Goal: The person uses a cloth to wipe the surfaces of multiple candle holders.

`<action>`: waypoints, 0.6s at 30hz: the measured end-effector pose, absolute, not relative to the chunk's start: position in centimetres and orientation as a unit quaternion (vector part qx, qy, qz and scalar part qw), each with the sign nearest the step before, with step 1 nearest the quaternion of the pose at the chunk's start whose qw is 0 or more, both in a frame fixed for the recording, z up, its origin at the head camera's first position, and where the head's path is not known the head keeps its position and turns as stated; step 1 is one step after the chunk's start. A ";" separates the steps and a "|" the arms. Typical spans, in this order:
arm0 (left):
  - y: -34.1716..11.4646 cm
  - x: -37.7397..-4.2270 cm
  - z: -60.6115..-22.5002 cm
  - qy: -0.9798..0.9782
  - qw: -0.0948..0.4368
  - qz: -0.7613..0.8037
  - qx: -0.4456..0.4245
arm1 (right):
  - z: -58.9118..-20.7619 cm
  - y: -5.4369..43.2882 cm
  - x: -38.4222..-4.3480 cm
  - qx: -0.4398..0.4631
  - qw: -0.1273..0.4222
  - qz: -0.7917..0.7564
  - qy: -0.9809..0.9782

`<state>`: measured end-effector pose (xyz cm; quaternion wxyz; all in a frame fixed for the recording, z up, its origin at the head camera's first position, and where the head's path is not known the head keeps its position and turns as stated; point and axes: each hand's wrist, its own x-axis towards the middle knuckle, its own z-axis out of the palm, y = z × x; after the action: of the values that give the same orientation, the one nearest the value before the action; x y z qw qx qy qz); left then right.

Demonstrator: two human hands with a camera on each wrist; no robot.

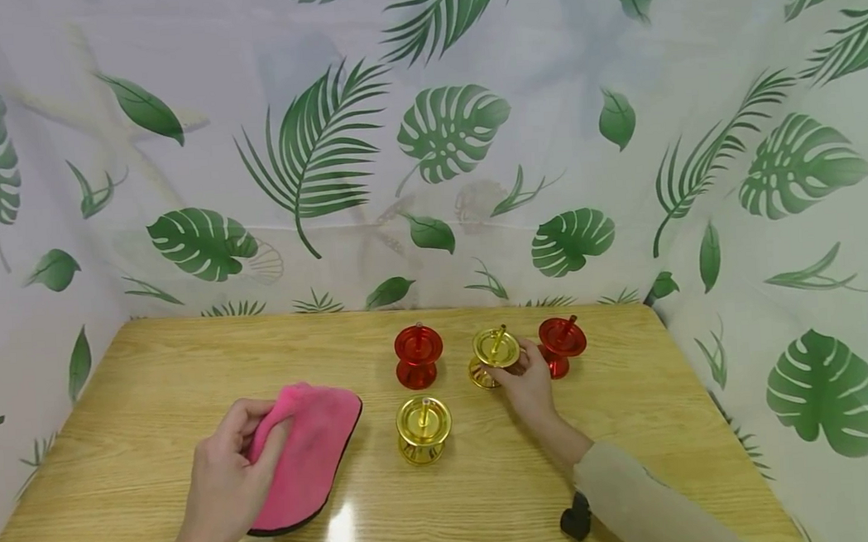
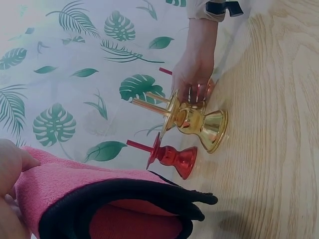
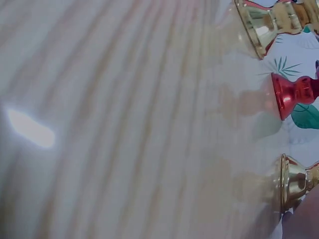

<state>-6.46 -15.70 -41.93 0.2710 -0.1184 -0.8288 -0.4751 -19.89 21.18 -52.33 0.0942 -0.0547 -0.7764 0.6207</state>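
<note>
My left hand (image 1: 223,474) pinches a folded pink cloth (image 1: 314,444) with a black edge, held up over the table's left half. Toward the back, my right hand (image 1: 534,389) grips a gold candle holder (image 1: 495,350) by its side; its base appears to stand on the table. In the right wrist view that gold holder's base (image 3: 291,181) shows beside my fingertips (image 3: 301,219). A second gold candle holder (image 1: 423,431) stands upright in front, touched by neither hand. Red candle holders stand on either side of the gripped one: left (image 1: 418,356) and right (image 1: 562,339), the latter partly behind my fingers.
The wooden table (image 1: 208,359) reflects a bright light spot near its front. Behind and beside it hangs a white sheet (image 1: 368,175) with green leaf prints. A small black object (image 1: 577,517) lies or hangs beside my right sleeve (image 1: 642,499).
</note>
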 end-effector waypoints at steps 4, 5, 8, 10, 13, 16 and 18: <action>-15.6 -6.5 -41.9 -0.829 0.269 -0.476 -0.118 | -52.1 21.1 -19.8 -0.051 0.086 0.626 -0.773; -15.6 -6.5 -41.8 -0.830 0.267 -0.475 -0.116 | -52.2 21.1 -19.8 -0.046 0.083 0.629 -0.772; -15.6 -6.4 -41.7 -0.833 0.263 -0.474 -0.112 | -52.3 21.3 -19.8 -0.035 0.076 0.636 -0.767; -15.6 -6.4 -41.7 -0.833 0.261 -0.475 -0.112 | -52.5 21.4 -19.9 -0.028 0.075 0.641 -0.763; -15.5 -6.4 -41.6 -0.834 0.258 -0.475 -0.110 | -52.7 21.6 -20.0 -0.016 0.073 0.650 -0.756; -15.5 -6.4 -41.6 -0.834 0.256 -0.476 -0.107 | -52.7 21.6 -20.1 -0.010 0.073 0.656 -0.751; -15.6 -6.4 -41.6 -0.836 0.255 -0.475 -0.105 | -52.8 21.7 -20.1 -0.008 0.072 0.657 -0.750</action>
<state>-6.36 -15.56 -41.58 0.2549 -0.1054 -0.8356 -0.4752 -20.10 21.69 -52.79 0.0717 -0.0081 -0.7504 0.6570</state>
